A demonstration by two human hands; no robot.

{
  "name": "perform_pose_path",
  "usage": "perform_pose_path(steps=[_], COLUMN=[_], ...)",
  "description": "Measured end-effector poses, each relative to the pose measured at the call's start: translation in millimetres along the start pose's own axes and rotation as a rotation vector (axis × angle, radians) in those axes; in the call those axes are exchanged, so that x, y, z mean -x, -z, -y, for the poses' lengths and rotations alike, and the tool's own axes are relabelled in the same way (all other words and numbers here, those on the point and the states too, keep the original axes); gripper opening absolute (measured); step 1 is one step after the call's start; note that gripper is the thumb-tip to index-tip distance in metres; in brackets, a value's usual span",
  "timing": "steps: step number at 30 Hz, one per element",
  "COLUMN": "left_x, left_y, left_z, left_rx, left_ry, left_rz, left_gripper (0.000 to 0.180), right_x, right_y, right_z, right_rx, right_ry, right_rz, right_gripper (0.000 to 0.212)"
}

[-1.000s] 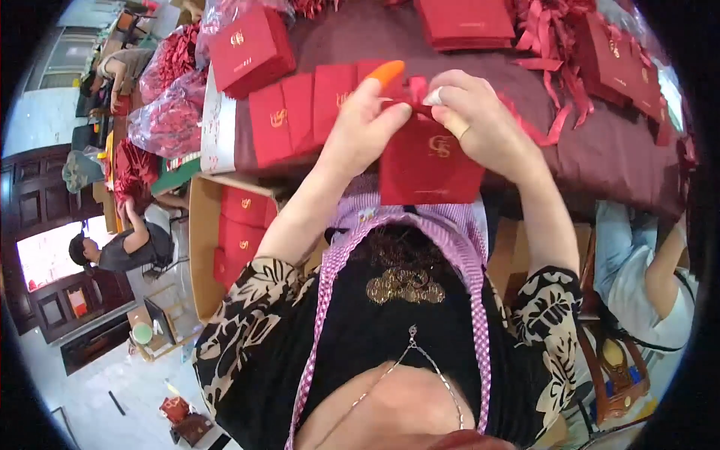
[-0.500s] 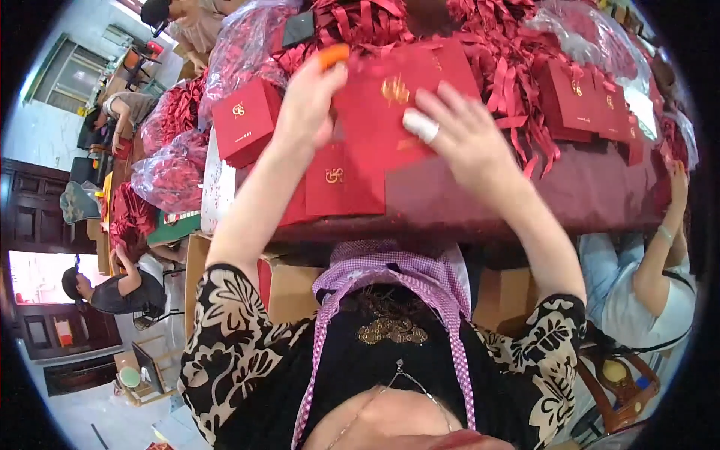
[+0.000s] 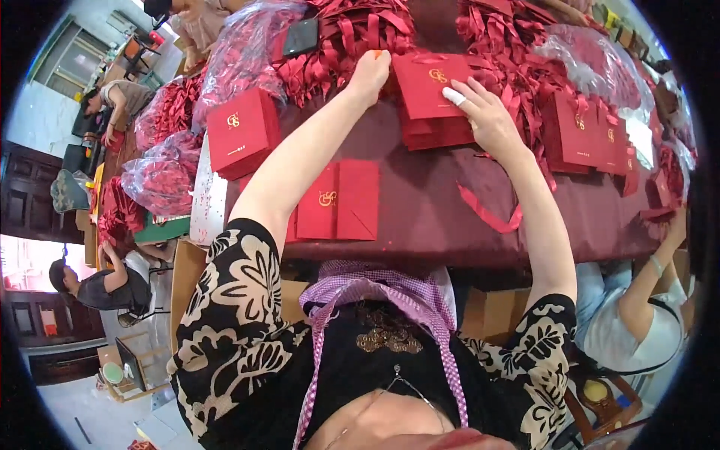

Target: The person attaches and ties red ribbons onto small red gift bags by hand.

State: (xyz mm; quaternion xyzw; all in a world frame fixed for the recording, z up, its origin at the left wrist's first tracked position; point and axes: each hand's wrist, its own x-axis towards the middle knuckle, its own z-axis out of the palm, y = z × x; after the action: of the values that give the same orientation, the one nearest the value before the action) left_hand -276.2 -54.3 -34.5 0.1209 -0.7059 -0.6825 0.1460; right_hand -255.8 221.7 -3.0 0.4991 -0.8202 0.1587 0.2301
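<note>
A red paper gift bag [image 3: 433, 86] with gold print stands upright at the front of a row of similar bags [image 3: 435, 135]. My right hand [image 3: 491, 124] holds its right side, a white-wrapped digit lying against the front face. At the bag's upper left, my left hand [image 3: 370, 79] is closed, with something orange [image 3: 379, 54] at its fingertips; what else it may hold is hidden. Nearer me lie flat red bags [image 3: 345, 201], touched by neither hand. A red ribbon loop [image 3: 495, 210] rests on the dark red tablecloth [image 3: 420, 202] below my right forearm.
Another stack of red bags [image 3: 244, 131] stands left, with more bags [image 3: 581, 135] at right. Ribbon heaps [image 3: 352, 37], plastic-wrapped bundles [image 3: 244, 60] and a dark flat object [image 3: 301, 37] lie behind. A co-worker [image 3: 649, 311] sits at right; others work at left.
Both hands have moved farther away and to the right. The held bag went with my right hand onto the front of the row, uncovering the flat bags and the ribbon loop.
</note>
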Motion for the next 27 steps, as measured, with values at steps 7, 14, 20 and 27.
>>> perform_pose_path(steps=[7, 14, 20, 27], left_x=[-25.7, 29.2, 29.5, 44.1], left_y=[20.0, -38.8, -42.2, -33.5], left_z=[19.6, -11.1, 37.2, -9.3], left_rx=[-0.836, -0.892, -1.288, -1.396], left_ry=[-0.528, -0.967, -0.996, -0.430], left_rz=[-0.322, 0.327, 0.218, 0.586], left_gripper=[0.021, 0.040, 0.044, 0.062], right_x=[-14.3, -10.4, -1.4, 46.3], right_y=[-2.3, -6.1, -19.6, 39.6], right_z=[-5.5, -1.2, -25.7, 75.7], right_rx=[-0.114, -0.002, -0.195, -0.379], right_ry=[0.027, 0.004, 0.090, -0.439], right_rz=[0.415, 0.513, 0.403, 0.216], right_gripper=[0.058, 0.058, 0.050, 0.024])
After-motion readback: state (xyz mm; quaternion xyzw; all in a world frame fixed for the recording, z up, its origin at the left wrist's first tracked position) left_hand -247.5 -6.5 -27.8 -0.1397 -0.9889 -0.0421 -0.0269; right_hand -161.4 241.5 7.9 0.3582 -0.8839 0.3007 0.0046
